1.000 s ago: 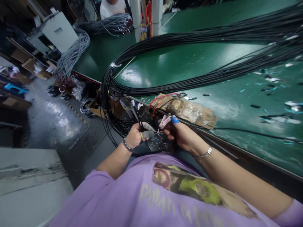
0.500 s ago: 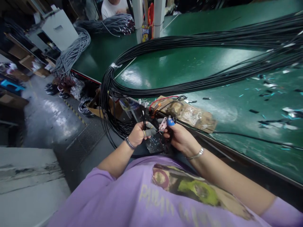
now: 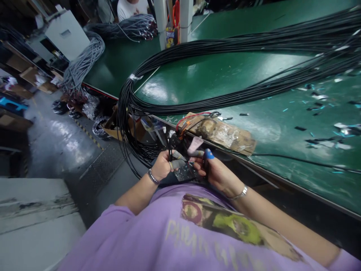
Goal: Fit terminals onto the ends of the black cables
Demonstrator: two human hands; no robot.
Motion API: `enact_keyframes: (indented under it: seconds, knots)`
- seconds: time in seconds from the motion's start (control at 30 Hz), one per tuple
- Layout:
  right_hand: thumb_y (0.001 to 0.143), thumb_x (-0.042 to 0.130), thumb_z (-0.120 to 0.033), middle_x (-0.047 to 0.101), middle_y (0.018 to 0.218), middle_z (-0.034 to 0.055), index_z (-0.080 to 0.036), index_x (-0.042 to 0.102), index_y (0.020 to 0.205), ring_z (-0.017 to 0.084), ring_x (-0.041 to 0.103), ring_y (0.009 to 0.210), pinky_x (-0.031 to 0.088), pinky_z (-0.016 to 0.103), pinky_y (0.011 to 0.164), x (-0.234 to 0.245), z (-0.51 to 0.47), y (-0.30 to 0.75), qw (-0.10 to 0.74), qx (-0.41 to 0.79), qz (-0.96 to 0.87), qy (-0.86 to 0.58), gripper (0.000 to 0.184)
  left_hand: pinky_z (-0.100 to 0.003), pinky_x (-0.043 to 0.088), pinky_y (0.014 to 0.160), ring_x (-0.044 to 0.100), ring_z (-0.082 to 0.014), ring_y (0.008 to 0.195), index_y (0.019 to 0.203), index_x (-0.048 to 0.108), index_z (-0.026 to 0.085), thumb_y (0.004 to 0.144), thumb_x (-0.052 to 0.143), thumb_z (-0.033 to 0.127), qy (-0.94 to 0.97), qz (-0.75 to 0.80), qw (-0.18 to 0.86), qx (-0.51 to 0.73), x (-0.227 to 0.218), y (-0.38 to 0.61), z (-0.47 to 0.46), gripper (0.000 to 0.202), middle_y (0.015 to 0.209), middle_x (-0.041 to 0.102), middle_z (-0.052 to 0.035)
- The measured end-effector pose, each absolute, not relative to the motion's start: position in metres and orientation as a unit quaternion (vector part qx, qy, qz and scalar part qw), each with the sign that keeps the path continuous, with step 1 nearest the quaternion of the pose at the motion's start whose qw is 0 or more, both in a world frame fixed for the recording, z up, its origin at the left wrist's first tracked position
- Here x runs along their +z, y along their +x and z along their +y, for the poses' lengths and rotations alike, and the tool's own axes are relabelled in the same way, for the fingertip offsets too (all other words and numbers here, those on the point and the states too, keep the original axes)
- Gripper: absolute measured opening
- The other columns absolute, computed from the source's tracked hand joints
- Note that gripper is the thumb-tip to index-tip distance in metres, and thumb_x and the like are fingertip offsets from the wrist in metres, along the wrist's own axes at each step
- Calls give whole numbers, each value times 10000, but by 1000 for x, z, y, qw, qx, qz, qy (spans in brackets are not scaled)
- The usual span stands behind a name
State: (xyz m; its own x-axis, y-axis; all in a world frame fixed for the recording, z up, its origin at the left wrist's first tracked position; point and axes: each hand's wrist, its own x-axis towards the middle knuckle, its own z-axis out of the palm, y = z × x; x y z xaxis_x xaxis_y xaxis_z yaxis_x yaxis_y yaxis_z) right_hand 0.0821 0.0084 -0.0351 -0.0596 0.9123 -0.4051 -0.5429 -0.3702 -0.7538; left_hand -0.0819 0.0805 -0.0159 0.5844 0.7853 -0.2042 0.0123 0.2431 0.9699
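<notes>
My left hand (image 3: 163, 166) is closed, with grey covers on its fingertips, pinching black cables (image 3: 170, 145) that stick up above the fist. Thin wire ends reach from its fingertips toward the other hand. Close on the right, my right hand (image 3: 216, 169) is also closed. It wears a blue cover on the thumb and a grey one on the index finger. A flat pale-pink piece (image 3: 195, 144) juts up from its fingers; what kind of thing it is I cannot make out. Something dark inside that palm is mostly hidden.
A long bundle of black cables (image 3: 180, 109) loops over the green table (image 3: 225, 81) and hangs off its edge. A taped cardboard piece (image 3: 225, 137) lies at the edge, with cable scraps (image 3: 324, 143) to the right. Grey cables (image 3: 84, 62) and a person (image 3: 132, 9) are farther back.
My right hand has moved slightly right, away from the left. The pink piece has turned and now points more upward. My left hand keeps its grip on the cables.
</notes>
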Motion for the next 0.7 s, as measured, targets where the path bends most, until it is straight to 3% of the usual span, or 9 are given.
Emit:
enact_keyframes:
  seconds: [0.13, 0.27, 0.47, 0.7]
  knots:
    - [535, 780, -601, 491, 580, -33, -182, 607, 750, 87, 356, 499, 276, 225, 446, -24, -5, 77, 499, 678, -279, -463, 501, -179, 339, 412, 392, -39, 397, 587, 610, 120, 515, 829, 414, 560, 384, 677, 284, -15, -87, 66, 374, 447, 500, 41]
    - [523, 827, -481, 548, 643, -27, -186, 587, 687, 119, 467, 622, 416, 260, 618, -14, -8, 74, 466, 620, -368, -513, 414, -186, 378, 457, 420, -53, 451, 587, 618, 120, 495, 840, 415, 579, 393, 654, 288, -18, -90, 58, 380, 485, 517, 32]
    - [524, 832, -407, 561, 626, -43, -177, 570, 648, 105, 489, 616, 439, 247, 646, -13, -10, 80, 405, 701, -342, -477, 370, -197, 416, 506, 468, -75, 508, 608, 623, 121, 542, 807, 467, 598, 357, 653, 298, -27, -92, 48, 397, 508, 538, 19]
    - [512, 836, -354, 551, 592, -55, -175, 555, 646, 91, 489, 575, 443, 231, 613, -11, -12, 84, 396, 733, -311, -458, 359, -177, 350, 445, 396, -36, 431, 621, 593, 120, 563, 785, 498, 587, 375, 667, 264, -29, -89, 42, 428, 482, 491, 49]
